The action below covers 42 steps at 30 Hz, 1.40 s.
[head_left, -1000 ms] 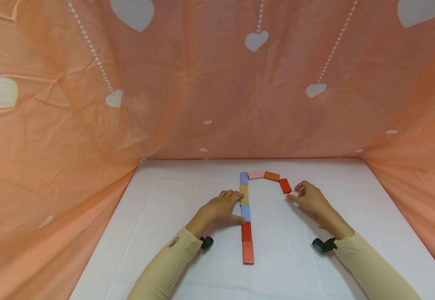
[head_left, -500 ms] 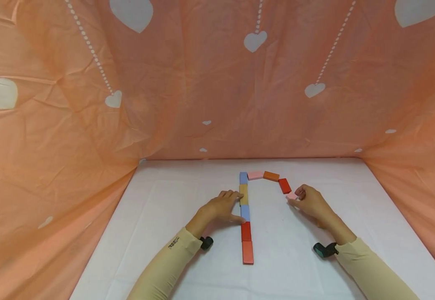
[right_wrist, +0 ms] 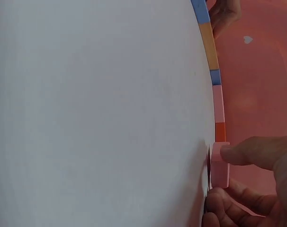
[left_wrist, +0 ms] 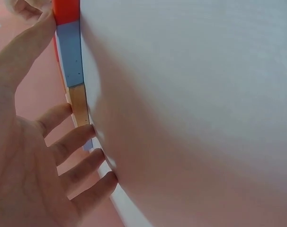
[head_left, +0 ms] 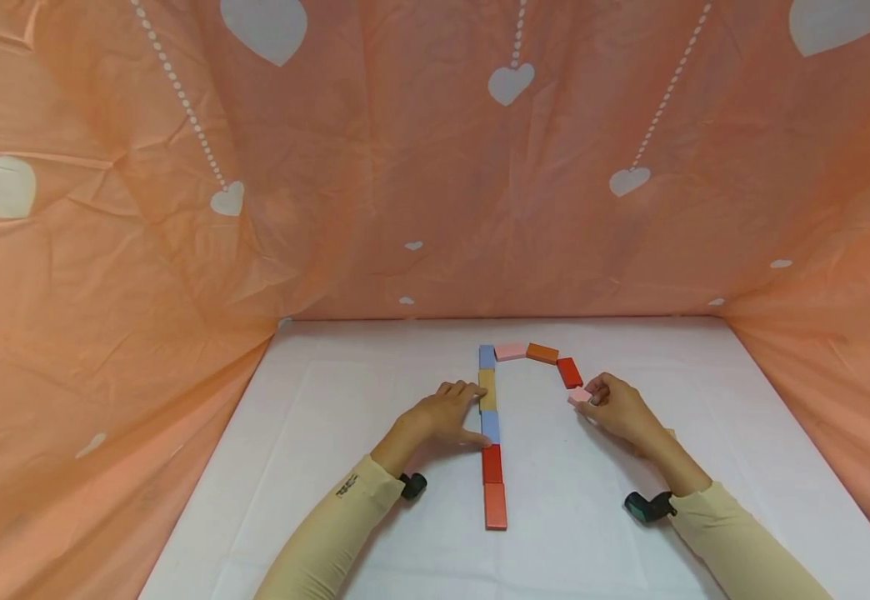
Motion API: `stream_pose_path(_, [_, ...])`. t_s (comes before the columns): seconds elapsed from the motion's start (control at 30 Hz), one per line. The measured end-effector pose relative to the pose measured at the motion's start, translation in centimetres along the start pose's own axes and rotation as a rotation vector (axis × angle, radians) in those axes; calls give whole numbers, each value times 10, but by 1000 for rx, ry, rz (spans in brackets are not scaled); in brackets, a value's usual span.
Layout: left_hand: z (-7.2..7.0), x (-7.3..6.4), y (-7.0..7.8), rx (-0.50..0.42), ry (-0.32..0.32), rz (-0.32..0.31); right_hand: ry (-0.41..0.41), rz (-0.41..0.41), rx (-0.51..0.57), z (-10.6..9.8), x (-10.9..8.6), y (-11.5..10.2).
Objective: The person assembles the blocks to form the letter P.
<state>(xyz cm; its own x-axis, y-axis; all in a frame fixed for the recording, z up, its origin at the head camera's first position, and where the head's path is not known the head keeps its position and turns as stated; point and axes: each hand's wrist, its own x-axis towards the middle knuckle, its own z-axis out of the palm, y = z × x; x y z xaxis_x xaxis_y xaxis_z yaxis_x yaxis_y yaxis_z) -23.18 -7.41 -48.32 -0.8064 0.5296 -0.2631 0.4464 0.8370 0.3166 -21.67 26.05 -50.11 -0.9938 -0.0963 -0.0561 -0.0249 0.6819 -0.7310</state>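
A straight row of flat rectangular blocks runs away from me: coral (head_left: 495, 507), red (head_left: 492, 464), blue (head_left: 490, 427), yellow (head_left: 488, 389) and a far blue block (head_left: 487, 357). From its far end a pink block (head_left: 511, 352), an orange block (head_left: 543, 353) and a second red block (head_left: 569, 372) curve right. My left hand (head_left: 446, 414) lies along the row's left side, fingers spread, fingertips touching the yellow block and thumb near the blue-red joint. Between thumb and fingers my right hand (head_left: 622, 406) pinches another pink block (right_wrist: 220, 172) at the near end of the second red block.
A white cloth (head_left: 360, 367) covers the table. An orange curtain (head_left: 555, 225) with white hearts hangs behind and at both sides. A small pale piece (head_left: 671, 433) shows partly beside my right wrist, mostly hidden by it.
The pink block in my right hand has come into clearer view and moved slightly toward me and left, by the second red block. My left hand stays in place.
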Motion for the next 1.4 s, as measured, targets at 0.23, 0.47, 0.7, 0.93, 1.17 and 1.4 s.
stream_pose_path(0.23, [2, 2, -1, 5, 1, -4, -8, -73, 36, 8, 2, -3])
stream_pose_path(0.47, [1, 2, -2, 11, -3, -4, -27, -149, 38, 21, 9, -13])
stream_pose_path(0.7, [1, 3, -2, 7, 11, -6, -64, -197, 63, 33, 14, -23])
stream_pose_path(0.93, [3, 4, -3, 20, 13, -10, -107, -195, 68, 43, 20, -33])
stream_pose_path(1.17, [4, 6, -2, 45, 18, -13, -132, -205, 51, 51, 26, -43])
stream_pose_path(1.4, [3, 5, -2, 63, 18, -8, -146, -223, 19, 59, 30, -54])
